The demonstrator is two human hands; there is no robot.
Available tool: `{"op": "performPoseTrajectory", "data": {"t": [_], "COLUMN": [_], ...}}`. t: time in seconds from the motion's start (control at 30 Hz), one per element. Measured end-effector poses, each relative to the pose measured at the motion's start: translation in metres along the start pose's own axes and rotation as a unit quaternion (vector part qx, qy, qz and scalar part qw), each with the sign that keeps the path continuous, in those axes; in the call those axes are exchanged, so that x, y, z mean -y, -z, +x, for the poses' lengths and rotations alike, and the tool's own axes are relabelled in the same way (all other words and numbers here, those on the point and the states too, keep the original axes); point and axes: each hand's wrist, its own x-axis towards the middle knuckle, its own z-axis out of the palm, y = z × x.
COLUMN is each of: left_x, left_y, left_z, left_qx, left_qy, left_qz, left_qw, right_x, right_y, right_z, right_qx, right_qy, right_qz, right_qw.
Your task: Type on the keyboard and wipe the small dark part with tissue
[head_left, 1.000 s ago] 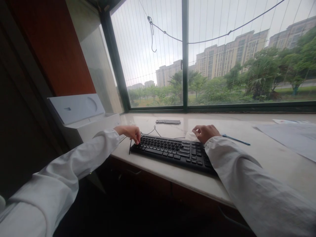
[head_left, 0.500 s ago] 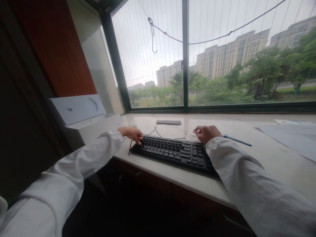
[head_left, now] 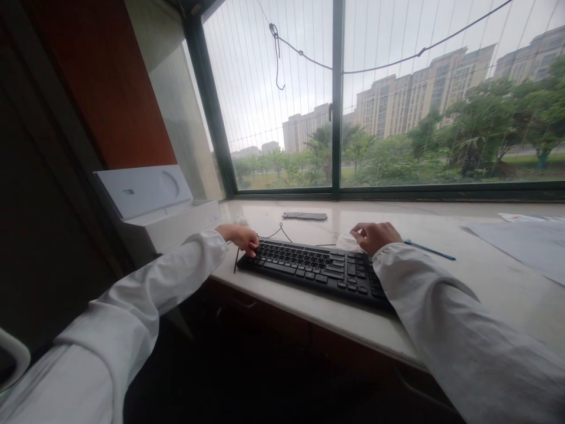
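Pale stone window ledge (head_left: 441, 277), centre of frame, with flat black plastic keyboard (head_left: 313, 272) lying near its front edge. Left hand (head_left: 242, 237) curled over keyboard's left end, fingertips touching; right hand (head_left: 374, 235) loosely clenched on white crumpled cloth (head_left: 345, 241) behind right end. Probably light, stiff, a little slippery; best gripped at both short ends.

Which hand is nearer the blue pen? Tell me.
Right. The right hand rests at the keyboard's far right corner, just beside the blue pen; the left hand sits at the keyboard's opposite end.
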Motion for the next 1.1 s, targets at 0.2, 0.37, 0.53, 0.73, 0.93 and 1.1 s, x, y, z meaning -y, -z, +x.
{"op": "performPoseTrajectory", "data": {"t": [0.2, 0.37, 0.53, 0.73, 0.93, 1.1], "left_x": [0.012, 0.019, 0.011, -0.004, -0.014, -0.014], "left_y": [-0.006, -0.004, 0.005, 0.012, 0.012, 0.014], "left_z": [-0.009, -0.016, -0.012, -0.001, -0.001, -0.003], "left_qx": [-0.02, -0.033, -0.042, -0.036, -0.025, -0.006], "left_qy": [0.022, 0.022, 0.039, 0.05, 0.027, 0.021], "left_qz": [-0.118, -0.126, -0.047, 0.04, 0.053, 0.036], "left_qw": [0.993, 0.991, 0.997, 0.997, 0.998, 0.999], "right_x": [0.001, 0.003, 0.003, 0.002, 0.0, 0.001], "right_y": [0.001, 0.003, 0.003, 0.001, 0.0, 0.001], "right_z": [0.0, -0.001, -0.001, 0.0, 0.0, -0.001], "right_qx": [0.008, 0.009, 0.009, 0.005, 0.004, -0.001], "right_qy": [-0.003, 0.002, 0.0, -0.001, 0.002, 0.01], "right_qz": [-0.008, -0.01, -0.007, 0.0, 0.002, 0.001], "right_qw": [1.0, 1.0, 1.0, 1.0, 1.0, 1.0]}}
